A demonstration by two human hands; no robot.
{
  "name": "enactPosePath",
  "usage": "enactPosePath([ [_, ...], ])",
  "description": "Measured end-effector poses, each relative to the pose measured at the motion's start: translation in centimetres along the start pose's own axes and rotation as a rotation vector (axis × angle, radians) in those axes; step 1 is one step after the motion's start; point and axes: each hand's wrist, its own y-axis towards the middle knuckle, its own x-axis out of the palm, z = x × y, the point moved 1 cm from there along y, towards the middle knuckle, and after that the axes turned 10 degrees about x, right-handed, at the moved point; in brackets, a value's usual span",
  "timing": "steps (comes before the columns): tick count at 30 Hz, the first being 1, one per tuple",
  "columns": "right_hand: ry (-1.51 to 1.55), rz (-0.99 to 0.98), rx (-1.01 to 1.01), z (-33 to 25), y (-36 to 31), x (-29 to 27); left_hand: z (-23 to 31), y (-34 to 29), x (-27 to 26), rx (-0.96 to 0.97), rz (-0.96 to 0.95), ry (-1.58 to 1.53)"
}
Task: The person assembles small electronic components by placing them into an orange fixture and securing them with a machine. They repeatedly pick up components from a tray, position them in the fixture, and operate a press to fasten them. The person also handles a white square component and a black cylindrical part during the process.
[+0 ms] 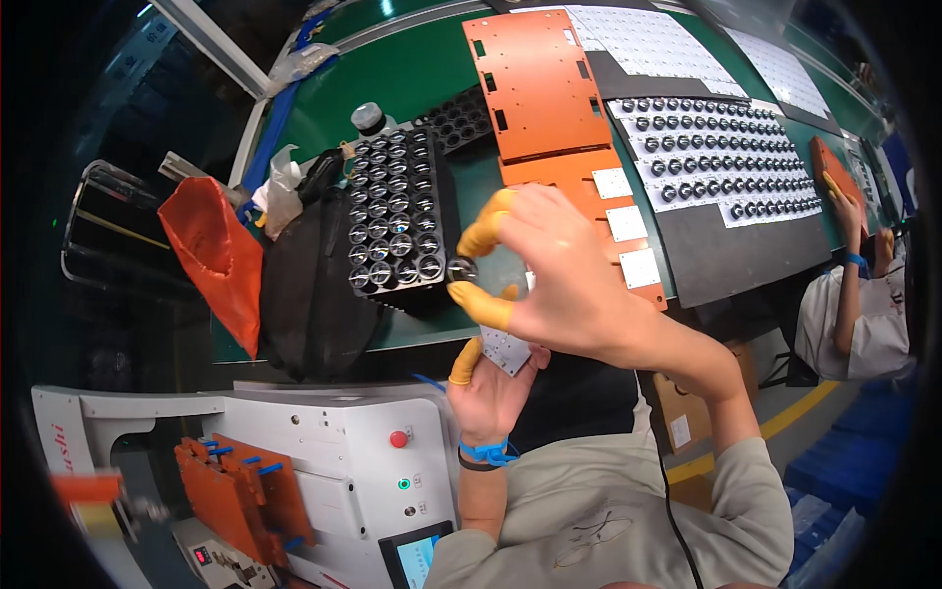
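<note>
My right hand [564, 270], with yellow finger cots, pinches a small round black lens piece [462, 269] between thumb and fingertip. It is beside the near right corner of a black tray [446, 201], which holds rows of similar clear-topped lens pieces. Below it, my left hand [489, 401] is palm up, its fingers closed around a small white square circuit board [505, 351]. A yellow cot covers the left thumb, and a blue strap circles that wrist. My right hand partly covers an orange fixture plate [535, 79], whose lower section carries several white square boards [626, 224].
Right of the fixture, a dark mat [736, 260] bears white boards topped with black round parts [726, 147]. An orange bag [218, 250] hangs at the left. A white machine [324, 412] with a red button stands near left. Another person's hand [844, 211] holds an orange plate, far right.
</note>
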Motion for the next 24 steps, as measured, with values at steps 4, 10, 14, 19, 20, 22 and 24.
enactPosePath([
  [4, 0.137, -0.081, 0.114, 1.3, -2.8, -3.2, -1.2, 0.9, -0.5, 0.027, -0.018, 0.153],
  [10, 0.376, -0.174, 0.277, 3.3, -6.5, -3.7, -1.6, 1.6, -0.5, 0.058, -0.110, 0.420],
  [14, 0.396, -0.225, 0.316, 4.5, -7.5, -3.1, -2.4, 2.0, 0.0, 0.133, -0.112, 0.543],
  [19, 0.393, -0.224, 0.273, 4.9, -8.2, -2.6, -3.4, 2.0, 0.5, 0.319, -0.036, 0.822],
  [20, 0.395, -0.209, 0.267, 4.8, -8.2, -2.4, -3.5, 2.0, 0.6, 0.347, -0.005, 0.856],
  [22, 0.302, -0.133, 0.206, 4.8, -8.4, -1.9, -3.8, 1.8, 0.7, 0.367, -0.020, 0.874],
  [24, 0.296, -0.113, 0.166, 5.1, -8.9, -1.5, -4.0, 1.7, 0.8, 0.393, 0.000, 0.917],
])
